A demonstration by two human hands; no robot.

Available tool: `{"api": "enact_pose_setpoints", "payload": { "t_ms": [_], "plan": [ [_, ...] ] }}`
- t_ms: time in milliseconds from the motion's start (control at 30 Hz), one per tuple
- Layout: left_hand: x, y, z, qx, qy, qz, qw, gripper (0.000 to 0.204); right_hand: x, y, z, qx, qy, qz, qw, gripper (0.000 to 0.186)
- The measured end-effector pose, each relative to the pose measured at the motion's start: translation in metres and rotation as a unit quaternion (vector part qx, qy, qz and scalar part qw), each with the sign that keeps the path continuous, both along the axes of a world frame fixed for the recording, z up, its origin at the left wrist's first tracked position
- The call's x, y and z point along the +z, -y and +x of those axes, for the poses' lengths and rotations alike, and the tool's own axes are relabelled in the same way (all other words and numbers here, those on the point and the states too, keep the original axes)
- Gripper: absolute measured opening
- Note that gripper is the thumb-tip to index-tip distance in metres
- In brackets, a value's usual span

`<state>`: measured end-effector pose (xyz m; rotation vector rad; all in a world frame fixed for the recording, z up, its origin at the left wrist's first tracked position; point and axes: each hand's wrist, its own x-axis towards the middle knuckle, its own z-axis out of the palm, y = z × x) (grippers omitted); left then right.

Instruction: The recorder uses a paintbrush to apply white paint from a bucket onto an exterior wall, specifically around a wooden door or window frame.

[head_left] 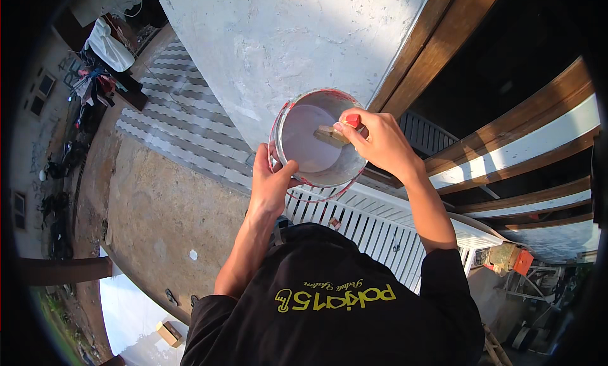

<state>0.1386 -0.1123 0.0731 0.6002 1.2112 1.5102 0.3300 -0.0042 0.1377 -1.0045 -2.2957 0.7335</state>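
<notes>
A round paint bucket (351,170) with red smears along its rim is held up before me. Pale greyish-lilac paint (304,138) lies inside it. My left hand (272,181) grips the bucket's left side, the thumb near the rim and the other fingers outside. A thin red wire handle hangs round the near side. In my right hand (378,140) is a paintbrush (330,137) with a red handle, pinched between thumb and fingers. Its bristles are over the paint inside the bucket; whether they touch the surface I cannot tell.
A patchy whitish wall (278,43) rises ahead, with a brown wooden frame (437,43) to its right. Beneath me is a white slatted bench (373,223). Grey patterned tiles (177,94) and bare ground lie lower left. A cardboard box (170,334) sits at the bottom left.
</notes>
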Motion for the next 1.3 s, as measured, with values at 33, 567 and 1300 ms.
{"api": "enact_pose_setpoints", "payload": {
  "t_ms": [33,567,1300],
  "plan": [
    [0.0,0.0,0.0,0.003,0.0,0.003,1.0,0.025,-0.002,-0.001,-0.003,0.013,0.014,-0.02,1.0,0.024],
    [0.003,-0.014,-0.031,0.025,0.023,-0.009,0.999,0.028,-0.001,-0.038,-0.023,0.001,-0.087,-0.116,0.989,0.026],
    [0.01,-0.1,-0.167,0.102,0.169,0.077,0.977,0.033,0.046,-0.105,-0.145,-0.026,-0.433,0.085,0.897,0.019]
  ]
}}
